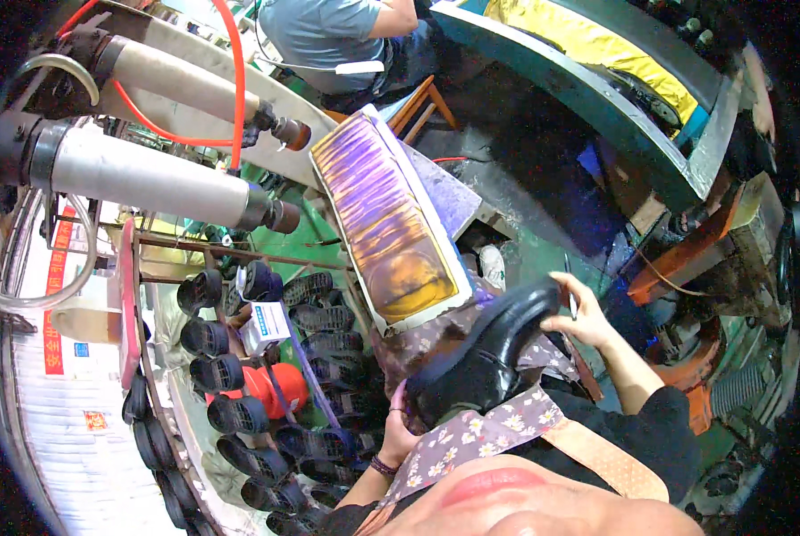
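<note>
A glossy black shoe (489, 353) lies slantwise across my lap, held between both hands. My left hand (402, 435) grips its heel end, with most of the fingers hidden behind the shoe. At the toe end, my right hand (581, 311) has its thumb and fingers closed on the rounded tip. A slim dark stick-like tool (570, 284) shows between the right fingers; I cannot make out its kind. Beneath the shoe is a flowered apron (471, 444). Just beyond it stands a long padded board (382, 223) stained purple and yellow.
Several black shoe soles (239, 415) fill a rack at the left, near a white box (264, 328) and a red container (279, 390). Two cylinders (150, 179) with a red hose (237, 89) jut in above. A co-worker (328, 45) sits beyond; a blue-edged bench (578, 71) stands far right.
</note>
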The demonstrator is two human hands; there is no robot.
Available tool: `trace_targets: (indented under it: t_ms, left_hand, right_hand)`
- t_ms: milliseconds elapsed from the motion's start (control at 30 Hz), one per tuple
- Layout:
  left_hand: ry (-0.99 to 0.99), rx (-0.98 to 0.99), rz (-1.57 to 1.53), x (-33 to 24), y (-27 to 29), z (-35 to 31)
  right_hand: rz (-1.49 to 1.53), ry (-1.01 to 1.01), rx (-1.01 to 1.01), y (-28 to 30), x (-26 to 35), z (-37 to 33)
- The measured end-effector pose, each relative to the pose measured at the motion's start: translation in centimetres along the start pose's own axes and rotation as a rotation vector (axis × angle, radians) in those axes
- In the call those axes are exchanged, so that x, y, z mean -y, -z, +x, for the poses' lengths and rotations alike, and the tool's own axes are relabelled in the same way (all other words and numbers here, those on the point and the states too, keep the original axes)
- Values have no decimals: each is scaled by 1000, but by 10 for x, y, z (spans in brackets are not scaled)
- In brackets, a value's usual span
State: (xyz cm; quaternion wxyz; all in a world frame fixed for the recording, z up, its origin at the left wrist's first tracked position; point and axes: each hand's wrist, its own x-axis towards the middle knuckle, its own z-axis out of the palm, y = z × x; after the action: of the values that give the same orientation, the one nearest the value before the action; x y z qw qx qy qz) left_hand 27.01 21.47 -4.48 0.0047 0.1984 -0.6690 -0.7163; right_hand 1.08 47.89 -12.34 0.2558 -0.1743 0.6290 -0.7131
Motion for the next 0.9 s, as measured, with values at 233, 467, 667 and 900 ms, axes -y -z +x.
trace_targets:
  t_ms: [233, 467, 667, 900]
  left_hand:
    - [101, -158, -111, -57, -15, 34]
    - [248, -120, -395, -125, -26, 131]
    - [341, -8, -188, -149, 7, 195]
    - [333, -31, -245, -135, 15, 183]
  right_hand:
    - [-109, 409, 41, -40, 100, 160]
    - [-500, 596, -30, -158, 136, 360]
    - [-364, 686, -112, -181, 90, 375]
    - [-91, 473, -159, -153, 71, 262]
